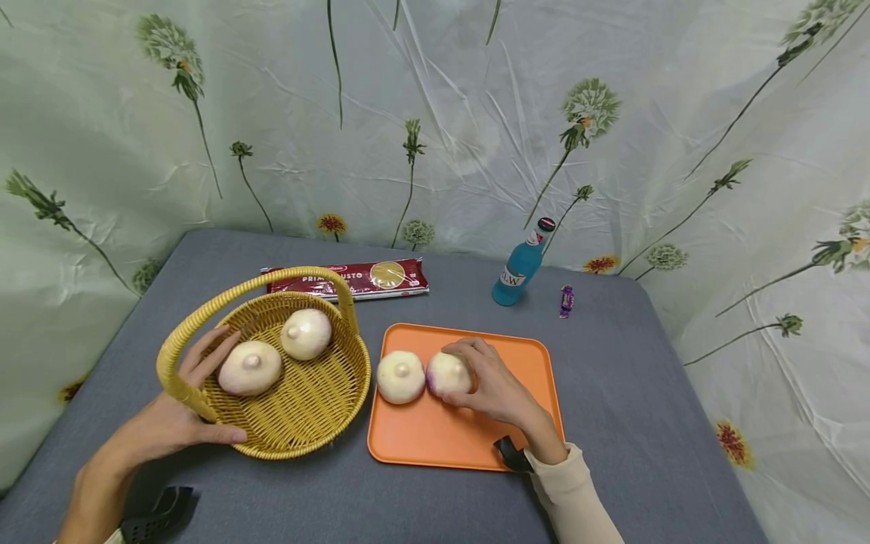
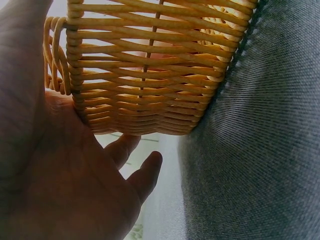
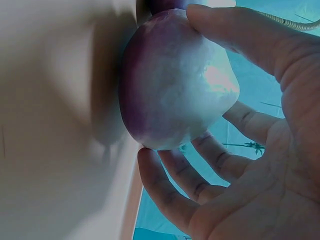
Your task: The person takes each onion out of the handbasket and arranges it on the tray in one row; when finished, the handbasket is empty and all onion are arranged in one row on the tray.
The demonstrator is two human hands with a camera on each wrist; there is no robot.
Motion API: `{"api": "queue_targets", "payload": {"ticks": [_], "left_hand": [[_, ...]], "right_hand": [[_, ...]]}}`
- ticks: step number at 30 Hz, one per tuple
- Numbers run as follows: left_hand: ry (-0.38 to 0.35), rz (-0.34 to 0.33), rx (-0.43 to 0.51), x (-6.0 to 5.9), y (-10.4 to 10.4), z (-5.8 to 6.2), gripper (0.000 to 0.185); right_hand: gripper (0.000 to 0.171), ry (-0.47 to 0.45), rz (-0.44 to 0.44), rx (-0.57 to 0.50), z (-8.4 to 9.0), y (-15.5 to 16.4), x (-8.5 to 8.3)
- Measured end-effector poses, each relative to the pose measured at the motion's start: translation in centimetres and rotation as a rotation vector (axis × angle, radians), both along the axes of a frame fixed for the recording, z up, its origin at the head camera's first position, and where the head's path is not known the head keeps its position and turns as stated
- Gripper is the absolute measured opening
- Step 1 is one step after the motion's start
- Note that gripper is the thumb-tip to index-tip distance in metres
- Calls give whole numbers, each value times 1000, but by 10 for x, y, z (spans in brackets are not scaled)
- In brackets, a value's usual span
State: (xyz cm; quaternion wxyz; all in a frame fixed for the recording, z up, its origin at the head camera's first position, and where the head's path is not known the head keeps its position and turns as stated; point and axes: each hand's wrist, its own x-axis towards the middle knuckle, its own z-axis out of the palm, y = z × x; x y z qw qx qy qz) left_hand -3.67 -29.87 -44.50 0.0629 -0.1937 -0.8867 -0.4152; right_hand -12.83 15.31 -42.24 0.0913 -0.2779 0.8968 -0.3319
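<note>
My left hand [image 1: 166,423] rests against the near left side of a yellow wicker basket [image 1: 309,400], its spread fingers reaching past the handle at the rim and its thumb along the front. In the left wrist view, extended fingers [image 2: 145,177] show beyond the woven wall. Two white turnips, one left [image 1: 251,368] and one farther back [image 1: 306,334], lie inside the basket. On the orange tray [image 1: 435,438], my right hand [image 1: 492,385] holds a white-and-purple turnip [image 3: 175,85] between thumb and curled fingers. Another turnip [image 1: 400,377] sits directly left of it on the tray.
Behind the basket lies a red pasta packet [image 1: 347,278], partly covered by the basket's handle. A blue bottle [image 1: 519,268] stands behind the tray, with a small purple-wrapped candy [image 1: 567,301] to its right. A floral curtain [image 1: 462,151] hangs along the table's back edge.
</note>
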Motion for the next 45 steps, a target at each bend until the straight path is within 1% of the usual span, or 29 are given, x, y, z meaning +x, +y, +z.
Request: {"api": "queue_targets", "payload": {"ticks": [7,15,27,38,45], "left_hand": [[-31,-8,23,0,0,-1,137],[3,-1,3,0,-1,0,138],[10,3,-1,0,-1,-2,139],[-17,-7,12,-1,-1,-1,138],[2,4,4,0,0,1,137]], "right_hand": [[62,1,5,0,0,0,0],[61,3,2,-1,-1,-1,0],[61,6,11,9,1,0,1],[62,11,22,17,-1,2,1],[63,0,16,15,0,1,0]]}}
